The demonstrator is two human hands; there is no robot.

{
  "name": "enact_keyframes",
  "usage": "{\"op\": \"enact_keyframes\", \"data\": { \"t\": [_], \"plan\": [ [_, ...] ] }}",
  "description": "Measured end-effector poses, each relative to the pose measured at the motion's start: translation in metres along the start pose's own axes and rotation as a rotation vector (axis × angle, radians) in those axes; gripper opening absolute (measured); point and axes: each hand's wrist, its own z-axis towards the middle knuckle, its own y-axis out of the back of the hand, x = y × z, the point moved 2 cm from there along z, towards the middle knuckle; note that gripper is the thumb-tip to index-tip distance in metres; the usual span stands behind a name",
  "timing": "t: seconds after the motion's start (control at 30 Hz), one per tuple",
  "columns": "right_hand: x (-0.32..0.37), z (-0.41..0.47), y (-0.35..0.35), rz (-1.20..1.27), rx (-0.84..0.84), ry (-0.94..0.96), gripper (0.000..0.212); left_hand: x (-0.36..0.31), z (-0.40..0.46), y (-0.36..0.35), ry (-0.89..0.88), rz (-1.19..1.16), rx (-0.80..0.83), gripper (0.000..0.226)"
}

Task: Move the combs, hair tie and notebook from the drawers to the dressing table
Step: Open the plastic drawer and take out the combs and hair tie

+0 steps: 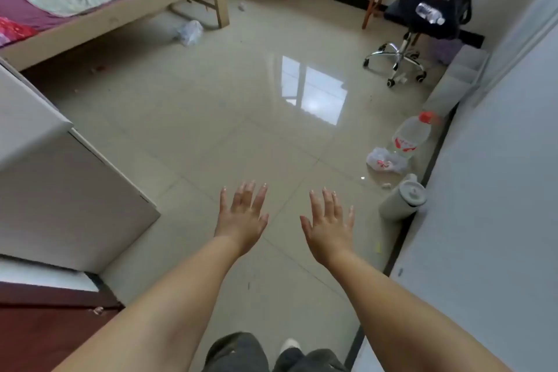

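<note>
My left hand (243, 216) and my right hand (330, 222) are stretched out side by side over the tiled floor, palms down, fingers spread, holding nothing. No comb, hair tie or notebook shows anywhere in the head view. No open drawer is visible. A white cabinet (54, 190) stands at the left, and a dark red wooden surface (45, 332) lies at the bottom left.
A bed (105, 0) with purple bedding fills the top left. A black office chair (422, 24) carries a water bottle (430, 13). By the right wall (498, 190) sit a large bottle (412, 136), a plastic bag (385, 161) and a white cup (403, 201). A crumpled bag (189, 32) lies near the bed.
</note>
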Motion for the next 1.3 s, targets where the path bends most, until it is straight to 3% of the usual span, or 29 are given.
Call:
{"op": "enact_keyframes", "data": {
  "t": [0.23, 0.53, 0.83, 1.0, 1.3],
  "plan": [
    [-0.018, 0.047, -0.016, -0.054, 0.093, -0.002, 0.061, -0.009, 0.04, -0.019, 0.007, -0.007, 0.093, 0.065],
    [-0.014, 0.222, 0.019, -0.099, 0.094, -0.038, 0.06, 0.026, 0.21, -0.001, 0.07, -0.124, 0.093, 0.065],
    [-0.02, 0.406, 0.092, -0.05, 0.076, -0.222, 0.058, 0.08, 0.433, 0.062, 0.027, -0.078, 0.088, 0.064],
    [-0.052, 0.53, 0.123, -0.029, 0.056, -0.278, 0.058, 0.06, 0.568, 0.081, -0.111, -0.039, 0.118, 0.063],
    [-0.15, 0.778, 0.224, -0.07, 0.021, -0.298, 0.058, 0.002, 0.843, 0.148, -0.115, -0.077, 0.097, 0.062]
  ]
}}
